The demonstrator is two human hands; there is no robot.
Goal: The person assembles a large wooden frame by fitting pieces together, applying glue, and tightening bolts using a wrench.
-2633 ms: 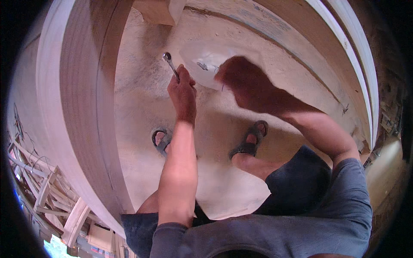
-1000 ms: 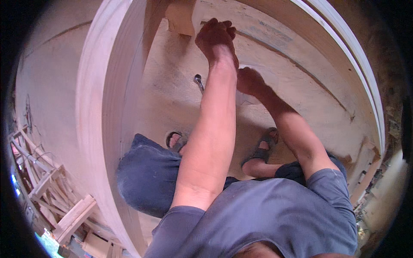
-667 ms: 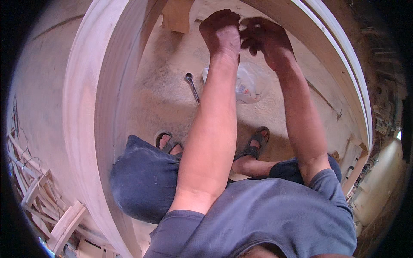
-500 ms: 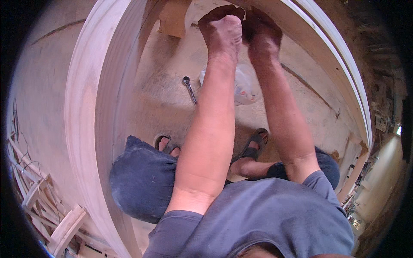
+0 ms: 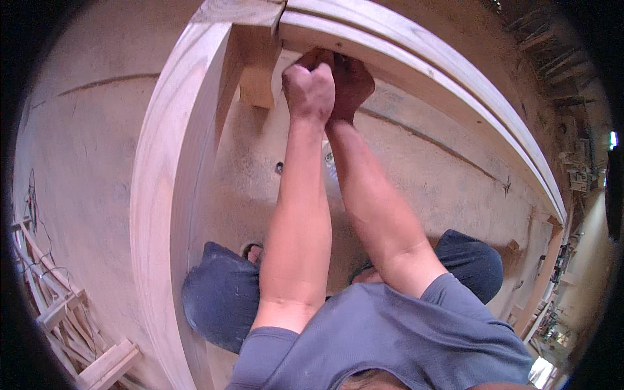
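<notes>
My left hand [image 5: 307,94] and my right hand [image 5: 353,90] are close together at the inner lower side of the far wooden rail [image 5: 422,71]. Both are closed, fingers curled; whatever they grip, if anything, is hidden. The rail meets the left wooden beam [image 5: 153,169] at a corner just left of my hands, with a dark line at the joint. Below that corner a short wooden piece [image 5: 257,88] points down. On the floor a wrench [image 5: 279,168] shows only its end beside my left forearm. A bit of a clear plastic bag [image 5: 330,162] shows between my forearms.
My knees are inside the wooden frame, above the dusty floor [image 5: 442,188]. At lower left lies a stack of wooden pieces [image 5: 107,364], with dark cords [image 5: 36,214] near it. Assorted clutter [image 5: 575,175] runs along the right side, beyond a wooden upright [image 5: 539,279].
Both hands have come lower in the picture, nearer the frame's corner, as the view shifted. The corner joint now shows. My forearms cover more of the wrench and bag.
</notes>
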